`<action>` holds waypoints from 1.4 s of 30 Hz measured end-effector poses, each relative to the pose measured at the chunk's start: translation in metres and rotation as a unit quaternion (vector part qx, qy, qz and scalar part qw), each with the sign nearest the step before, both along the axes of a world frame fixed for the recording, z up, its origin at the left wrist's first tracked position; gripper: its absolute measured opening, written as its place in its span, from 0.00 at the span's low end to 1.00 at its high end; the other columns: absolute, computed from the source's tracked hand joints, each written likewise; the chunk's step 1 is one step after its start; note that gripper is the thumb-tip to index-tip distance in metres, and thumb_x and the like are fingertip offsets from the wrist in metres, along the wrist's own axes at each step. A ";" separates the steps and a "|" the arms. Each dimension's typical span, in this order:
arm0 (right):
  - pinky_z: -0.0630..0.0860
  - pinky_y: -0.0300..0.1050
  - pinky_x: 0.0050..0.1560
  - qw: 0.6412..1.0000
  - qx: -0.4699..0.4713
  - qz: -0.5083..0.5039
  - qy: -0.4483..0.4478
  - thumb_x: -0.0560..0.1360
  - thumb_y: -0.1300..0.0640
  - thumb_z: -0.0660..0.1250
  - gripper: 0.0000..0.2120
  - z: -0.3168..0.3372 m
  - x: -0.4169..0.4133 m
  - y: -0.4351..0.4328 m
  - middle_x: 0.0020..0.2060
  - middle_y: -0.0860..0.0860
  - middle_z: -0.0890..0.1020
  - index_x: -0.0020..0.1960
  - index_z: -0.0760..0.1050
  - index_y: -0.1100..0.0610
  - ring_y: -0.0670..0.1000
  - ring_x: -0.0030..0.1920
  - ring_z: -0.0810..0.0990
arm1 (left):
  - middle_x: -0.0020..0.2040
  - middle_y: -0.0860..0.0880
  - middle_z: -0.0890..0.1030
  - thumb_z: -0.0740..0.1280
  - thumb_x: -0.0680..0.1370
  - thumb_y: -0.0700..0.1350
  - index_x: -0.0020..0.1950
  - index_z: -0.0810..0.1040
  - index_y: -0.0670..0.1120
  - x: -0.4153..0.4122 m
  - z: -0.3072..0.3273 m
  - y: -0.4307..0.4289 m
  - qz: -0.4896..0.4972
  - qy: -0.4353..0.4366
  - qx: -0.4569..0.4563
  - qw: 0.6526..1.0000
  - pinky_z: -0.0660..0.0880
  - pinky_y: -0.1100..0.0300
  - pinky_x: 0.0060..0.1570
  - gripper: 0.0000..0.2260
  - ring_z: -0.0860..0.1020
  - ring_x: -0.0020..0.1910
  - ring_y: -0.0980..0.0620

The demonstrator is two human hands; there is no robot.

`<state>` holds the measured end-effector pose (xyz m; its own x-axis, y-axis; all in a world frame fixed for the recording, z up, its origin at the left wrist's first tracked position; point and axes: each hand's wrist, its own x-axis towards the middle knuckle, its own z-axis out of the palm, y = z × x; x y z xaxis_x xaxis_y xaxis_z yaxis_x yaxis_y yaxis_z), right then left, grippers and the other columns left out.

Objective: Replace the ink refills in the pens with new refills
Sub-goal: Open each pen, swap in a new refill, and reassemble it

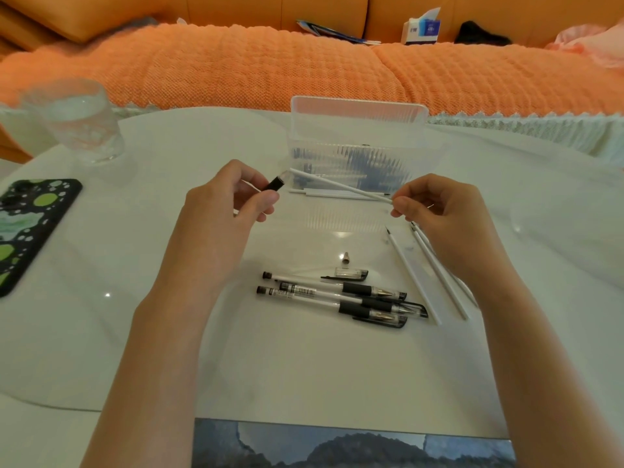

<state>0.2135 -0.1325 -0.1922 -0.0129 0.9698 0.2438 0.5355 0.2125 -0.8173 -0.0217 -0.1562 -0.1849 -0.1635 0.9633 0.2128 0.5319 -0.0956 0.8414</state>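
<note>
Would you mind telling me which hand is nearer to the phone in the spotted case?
Left. The left hand, gripping a pen barrel, is to the right of the phone; the right hand, pinching a refill, is farther right, beyond the left hand.

Patterned phone (32,228) beside a glass (79,125); seemingly a tissue box (421,29) on the orange sofa (236,65).

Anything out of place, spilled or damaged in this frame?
Nothing spilled or visibly damaged. One small metal tip cone stands loose on the table just beyond the pens, detached from any barrel, likely unscrewed for the refill swap.
</note>
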 end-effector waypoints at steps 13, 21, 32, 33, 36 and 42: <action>0.69 0.25 0.39 0.999 0.003 0.011 -0.050 0.75 0.65 0.66 0.05 0.000 0.005 0.000 0.35 0.46 0.80 0.43 0.78 0.56 0.36 0.34 0.75 | 0.41 0.54 0.81 0.73 0.72 0.45 0.44 0.79 0.52 -0.006 0.003 -0.004 0.005 0.055 -0.010 0.998 0.71 0.63 0.46 0.04 0.78 0.44 0.58; 0.71 0.31 0.39 0.996 -0.014 0.075 -0.039 0.74 0.61 0.68 0.06 0.003 -0.017 -0.007 0.34 0.44 0.81 0.42 0.79 0.51 0.40 0.35 0.75 | 0.40 0.57 0.81 0.73 0.71 0.48 0.43 0.80 0.54 0.013 0.004 -0.006 -0.073 0.078 -0.057 0.993 0.76 0.52 0.53 0.04 0.79 0.44 0.60; 0.79 0.39 0.38 0.986 -0.034 0.127 0.105 0.71 0.62 0.72 0.05 0.005 -0.034 -0.010 0.35 0.54 0.83 0.46 0.81 0.61 0.47 0.34 0.80 | 0.41 0.59 0.79 0.69 0.72 0.56 0.47 0.77 0.57 0.033 0.005 -0.009 -0.120 0.120 -0.017 0.985 0.69 0.63 0.39 0.06 0.76 0.39 0.61; 0.79 0.40 0.38 0.985 -0.037 0.123 0.111 0.71 0.60 0.71 0.06 0.005 -0.033 -0.009 0.35 0.55 0.83 0.47 0.80 0.61 0.48 0.34 0.80 | 0.41 0.59 0.80 0.69 0.73 0.56 0.46 0.77 0.57 0.034 0.004 -0.009 -0.119 0.119 -0.013 0.986 0.70 0.62 0.39 0.06 0.76 0.39 0.60; 0.77 0.38 0.37 0.989 -0.053 0.119 0.074 0.74 0.55 0.68 0.07 0.005 -0.031 -0.010 0.35 0.51 0.84 0.46 0.81 0.59 0.45 0.34 0.80 | 0.41 0.58 0.80 0.68 0.74 0.55 0.45 0.76 0.57 0.034 0.004 -0.009 -0.123 0.132 -0.014 0.983 0.72 0.61 0.41 0.04 0.77 0.42 0.59; 0.74 0.33 0.34 0.989 -0.069 0.125 0.031 0.75 0.55 0.67 0.08 0.005 -0.031 -0.011 0.34 0.48 0.84 0.43 0.82 0.59 0.40 0.31 0.77 | 0.39 0.59 0.81 0.67 0.75 0.56 0.46 0.76 0.57 0.033 0.003 -0.009 -0.119 0.161 -0.020 0.979 0.75 0.59 0.44 0.04 0.78 0.43 0.59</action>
